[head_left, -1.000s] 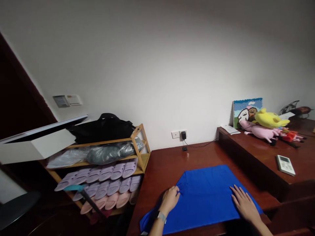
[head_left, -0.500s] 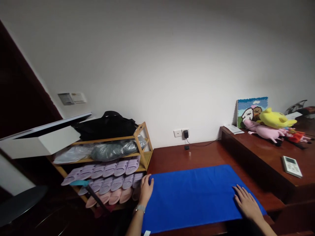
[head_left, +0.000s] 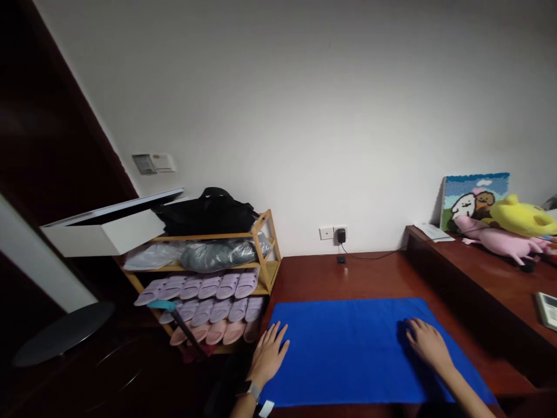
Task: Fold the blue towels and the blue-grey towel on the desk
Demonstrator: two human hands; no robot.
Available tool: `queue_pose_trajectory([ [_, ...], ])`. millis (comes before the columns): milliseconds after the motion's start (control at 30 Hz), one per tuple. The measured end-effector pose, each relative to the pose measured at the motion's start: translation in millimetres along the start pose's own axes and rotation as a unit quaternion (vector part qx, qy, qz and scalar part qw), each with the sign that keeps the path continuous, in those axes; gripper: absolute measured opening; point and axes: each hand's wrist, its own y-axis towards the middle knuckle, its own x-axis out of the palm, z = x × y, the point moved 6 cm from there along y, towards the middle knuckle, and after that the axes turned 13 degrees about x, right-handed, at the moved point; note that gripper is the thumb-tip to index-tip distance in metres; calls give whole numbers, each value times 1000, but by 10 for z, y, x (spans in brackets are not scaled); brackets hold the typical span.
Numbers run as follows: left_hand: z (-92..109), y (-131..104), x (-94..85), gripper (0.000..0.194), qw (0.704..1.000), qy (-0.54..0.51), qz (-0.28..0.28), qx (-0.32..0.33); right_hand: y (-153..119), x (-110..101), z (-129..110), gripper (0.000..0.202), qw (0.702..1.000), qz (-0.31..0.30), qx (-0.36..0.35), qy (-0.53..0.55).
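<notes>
A blue cloth [head_left: 348, 354] lies spread flat on the reddish-brown wooden desk [head_left: 369, 276], a small white tag [head_left: 266, 409] showing at its near left corner. My left hand [head_left: 268, 355] rests on the cloth's left edge, fingers spread, with a watch on the wrist. Over the right part of the cloth is my right hand [head_left: 426, 343], fingers a little curved and apart, holding nothing; it casts a shadow on the cloth. Whether its fingertips touch the fabric is hard to tell.
Left of the desk stands a wooden shoe rack [head_left: 272, 273] with purple and pink slippers [head_left: 211, 284], a black bag [head_left: 211, 215] and a white box [head_left: 104, 238]. A plugged-in adapter [head_left: 342, 235] is on the wall. Plush toys [head_left: 500, 235] lie on the raised right ledge.
The view has turned a little left. My left hand has come further onto the cloth with its fingers spread. My right hand has shifted inward from the cloth's right edge.
</notes>
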Motion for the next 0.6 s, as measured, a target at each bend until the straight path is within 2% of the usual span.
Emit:
queue_pose_trajectory([
  [133,-42,213,-93,48,998,7,58,-15,288,103,-662,58,993,-54,-77,71],
  [233,-117,476,-41,50,999,-10,51,-8,476,245,-969,60,987,-98,-89,94],
  [333,-240,743,85,55,999,-34,7,-8,622,391,-1042,61,989,-108,-64,79],
  [433,-362,925,168,55,999,-51,-4,-17,712,505,-1008,62,992,-101,-40,64],
  [600,-399,984,213,57,998,-48,3,-32,779,574,-948,63,994,-96,-33,41],
])
